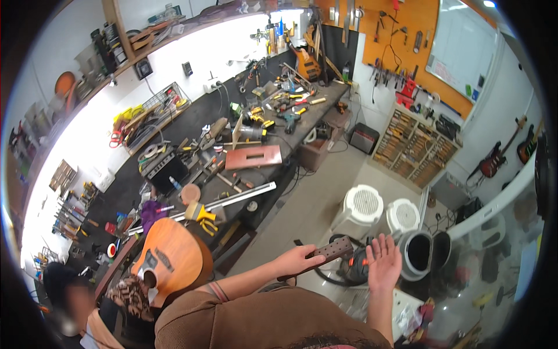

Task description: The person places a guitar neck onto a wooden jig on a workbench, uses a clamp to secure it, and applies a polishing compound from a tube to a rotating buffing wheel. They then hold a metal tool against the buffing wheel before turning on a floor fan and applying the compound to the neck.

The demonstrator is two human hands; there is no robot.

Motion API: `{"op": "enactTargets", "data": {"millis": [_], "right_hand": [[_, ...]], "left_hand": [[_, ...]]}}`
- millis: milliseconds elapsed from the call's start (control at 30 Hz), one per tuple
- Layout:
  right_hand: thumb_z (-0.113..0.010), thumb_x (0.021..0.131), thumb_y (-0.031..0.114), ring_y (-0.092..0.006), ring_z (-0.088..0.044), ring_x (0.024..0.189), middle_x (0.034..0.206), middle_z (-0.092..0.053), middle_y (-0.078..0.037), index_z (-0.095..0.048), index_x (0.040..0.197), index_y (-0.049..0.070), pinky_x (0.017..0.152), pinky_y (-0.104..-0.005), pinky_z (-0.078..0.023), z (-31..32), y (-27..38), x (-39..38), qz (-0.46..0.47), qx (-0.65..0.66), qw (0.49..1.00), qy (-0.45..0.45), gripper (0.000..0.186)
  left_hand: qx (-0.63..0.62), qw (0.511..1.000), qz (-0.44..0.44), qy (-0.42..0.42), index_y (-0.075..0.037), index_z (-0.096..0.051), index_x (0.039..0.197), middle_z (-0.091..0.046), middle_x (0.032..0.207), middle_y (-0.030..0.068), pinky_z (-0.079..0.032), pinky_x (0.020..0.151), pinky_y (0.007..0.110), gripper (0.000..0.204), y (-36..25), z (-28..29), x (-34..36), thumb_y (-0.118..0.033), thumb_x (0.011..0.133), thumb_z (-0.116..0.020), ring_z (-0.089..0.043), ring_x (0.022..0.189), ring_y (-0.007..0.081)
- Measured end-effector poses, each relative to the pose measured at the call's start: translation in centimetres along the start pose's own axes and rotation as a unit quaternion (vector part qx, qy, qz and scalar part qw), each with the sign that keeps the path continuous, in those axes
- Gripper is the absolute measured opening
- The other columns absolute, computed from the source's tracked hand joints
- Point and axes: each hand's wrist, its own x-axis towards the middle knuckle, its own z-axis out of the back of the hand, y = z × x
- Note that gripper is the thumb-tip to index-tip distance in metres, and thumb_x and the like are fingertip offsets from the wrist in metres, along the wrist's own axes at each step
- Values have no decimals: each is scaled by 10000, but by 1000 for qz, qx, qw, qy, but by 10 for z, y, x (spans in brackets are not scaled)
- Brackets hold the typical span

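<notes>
A dark brown guitar neck is gripped in my left hand, the fingers wrapped round it. Its headstock end, with rows of small holes, points right and away from me; my hand and arm hide much of the rest. Just to the right of that end, my right hand is raised with the palm up and the fingers spread, holding nothing. The two are apart by a small gap. Beyond them on the floor lies a dark machine with orange parts and a black hose.
A long dark workbench crowded with tools runs along the left. Another person sits at the lower left beside an acoustic guitar body. White stools, a grey bin and a wooden drawer rack stand to the right.
</notes>
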Motion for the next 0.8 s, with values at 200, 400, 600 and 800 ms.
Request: {"op": "enactTargets", "data": {"millis": [200,400,600,800], "right_hand": [[-473,1099,521,-295,-506,1386,1519,-522,-122,-473,1549,52,1186,-509,-410,-64,-57,130,-131,31,991,28,649],[-450,1111,519,-252,-492,1390,1556,-508,-81,-487,1558,88,1201,-500,-390,-119,-36,282,-29,-31,998,38,623],[-448,1130,362,-216,-580,1295,1444,-598,-61,-548,1491,93,1103,-422,-503,-69,-70,476,-90,-44,992,80,461],[-476,1127,393,-224,-638,1243,1380,-649,-50,-607,1422,113,1044,-417,-529,-155,-110,636,-291,-73,943,143,427]], "left_hand": [[54,990,-127,-22,-11,-549,1318,-704,1079,202,-545,889,422,692,-63,112,122,-401,852,-881,-698,1017,359],[159,985,-69,1,-23,-560,1270,-708,1080,255,-546,867,498,590,-62,192,212,-384,875,-808,-700,1012,448],[87,976,-112,-166,0,-567,1251,-693,1042,235,-537,854,447,567,-17,269,317,-371,896,-807,-701,941,364],[48,977,-80,-191,-4,-567,1268,-701,1030,214,-536,850,437,578,-48,345,446,-378,896,-804,-703,939,344]]}}
